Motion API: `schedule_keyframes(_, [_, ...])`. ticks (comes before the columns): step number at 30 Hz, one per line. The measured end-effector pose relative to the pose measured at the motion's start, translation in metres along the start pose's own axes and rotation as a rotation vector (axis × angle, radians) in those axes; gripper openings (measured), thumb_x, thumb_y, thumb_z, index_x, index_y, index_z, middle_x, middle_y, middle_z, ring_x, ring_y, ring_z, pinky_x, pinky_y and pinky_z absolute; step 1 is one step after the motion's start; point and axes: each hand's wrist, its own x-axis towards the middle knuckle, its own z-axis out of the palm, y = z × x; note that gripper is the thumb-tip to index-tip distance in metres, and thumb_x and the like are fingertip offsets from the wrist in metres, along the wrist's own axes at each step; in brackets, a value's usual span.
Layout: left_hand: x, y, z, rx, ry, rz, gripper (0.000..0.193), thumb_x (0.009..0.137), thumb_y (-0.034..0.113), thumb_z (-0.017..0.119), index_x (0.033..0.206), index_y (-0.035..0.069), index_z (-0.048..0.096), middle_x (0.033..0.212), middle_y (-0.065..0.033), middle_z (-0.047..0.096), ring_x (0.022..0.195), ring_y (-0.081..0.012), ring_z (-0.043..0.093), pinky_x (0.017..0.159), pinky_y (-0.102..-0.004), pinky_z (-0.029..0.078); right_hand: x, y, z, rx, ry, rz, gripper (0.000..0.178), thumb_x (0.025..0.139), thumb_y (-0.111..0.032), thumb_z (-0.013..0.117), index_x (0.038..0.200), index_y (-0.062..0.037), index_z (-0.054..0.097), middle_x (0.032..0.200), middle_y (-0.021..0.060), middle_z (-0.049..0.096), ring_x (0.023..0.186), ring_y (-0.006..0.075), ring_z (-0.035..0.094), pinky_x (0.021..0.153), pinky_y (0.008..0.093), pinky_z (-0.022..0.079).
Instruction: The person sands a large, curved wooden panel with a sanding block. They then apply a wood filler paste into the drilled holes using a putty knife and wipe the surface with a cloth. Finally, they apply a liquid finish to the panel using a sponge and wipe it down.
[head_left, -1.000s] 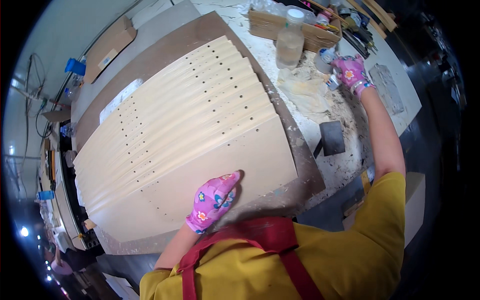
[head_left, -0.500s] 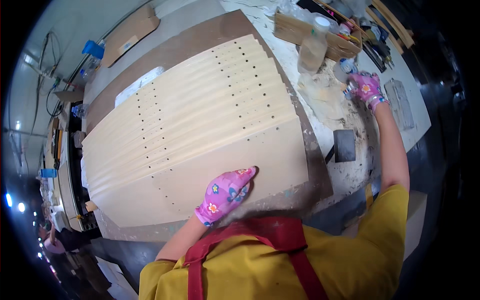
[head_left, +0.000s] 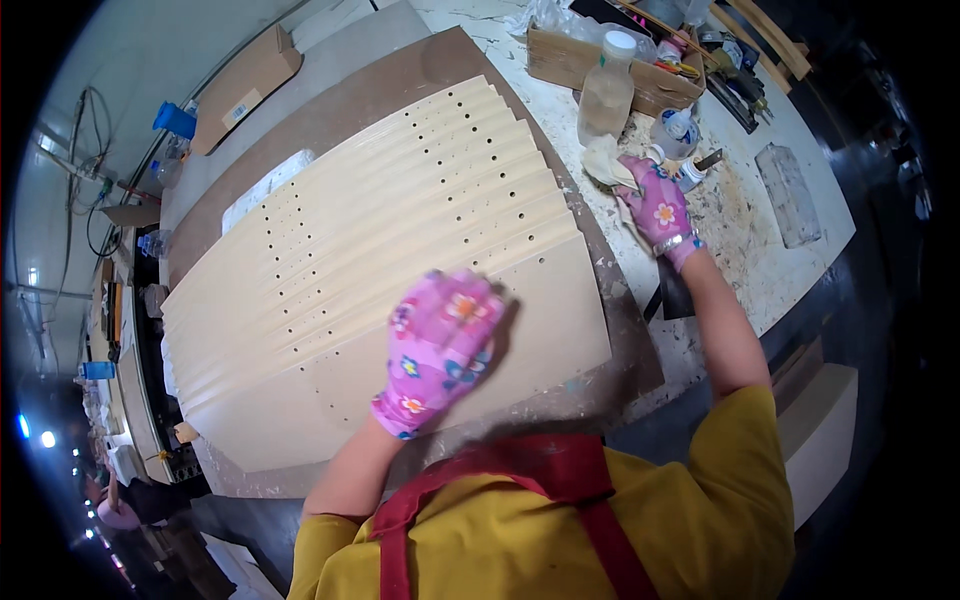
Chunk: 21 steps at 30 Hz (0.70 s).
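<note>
Fanned pale boards (head_left: 385, 230) with rows of small dark holes lie overlapping on a brown sheet (head_left: 632, 345). My left hand (head_left: 443, 345), in a pink flowered glove, is over the nearest board, its fingers extended and slightly blurred; I cannot tell whether it touches. At the right, my right hand (head_left: 655, 208), gloved alike, grips a crumpled cream cloth (head_left: 607, 163) beside the boards. Just past that hand stand a small white bottle (head_left: 690, 177) with a dark-tipped stick in it and a clear squat container (head_left: 675, 133). A dark block (head_left: 676, 292) is partly hidden under my right forearm.
A tall bottle of cloudy liquid (head_left: 606, 95) stands before a cardboard box (head_left: 560, 57) of tools. A grey, stained bar (head_left: 787, 195) lies at the table's right. Flat cardboard (head_left: 245, 88) rests at the far left near blue-topped bottles. Another person (head_left: 120, 512) is far off at left.
My right hand has moved left from beside the small bottle and gripped the cloth, lifting it into a bunch. My left hand has shifted up the board and its fingers have turned away from me.
</note>
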Motion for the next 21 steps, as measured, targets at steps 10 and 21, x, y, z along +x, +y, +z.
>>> schedule_keyframes(10, [0.057, -0.169, 0.017, 0.262, -0.238, -0.279, 0.059, 0.092, 0.052, 0.050, 0.143, 0.021, 0.046, 0.148, -0.0099, 0.043, 0.139, -0.0360, 0.033, 0.115, -0.0485, 0.021, 0.055, -0.101, -0.019, 0.319, -0.186, -0.473, 0.037, 0.086, -0.019, 0.062, 0.122, -0.0156, 0.062, 0.113, 0.0146, 0.060, 0.103, 0.0342, 0.059, 0.093, 0.0402, 0.048])
schedule_keyframes(21, [0.059, -0.165, 0.024, 0.292, -0.185, -0.294, 0.057, 0.090, 0.049, 0.053, 0.139, 0.020, 0.050, 0.146, -0.0087, 0.045, 0.138, -0.0338, 0.036, 0.116, -0.0477, 0.021, 0.050, -0.086, -0.035, 0.236, -0.193, -0.344, 0.034, 0.083, -0.001, 0.055, 0.112, -0.0161, 0.065, 0.100, 0.0123, 0.056, 0.097, 0.0317, 0.058, 0.084, 0.0413, 0.047])
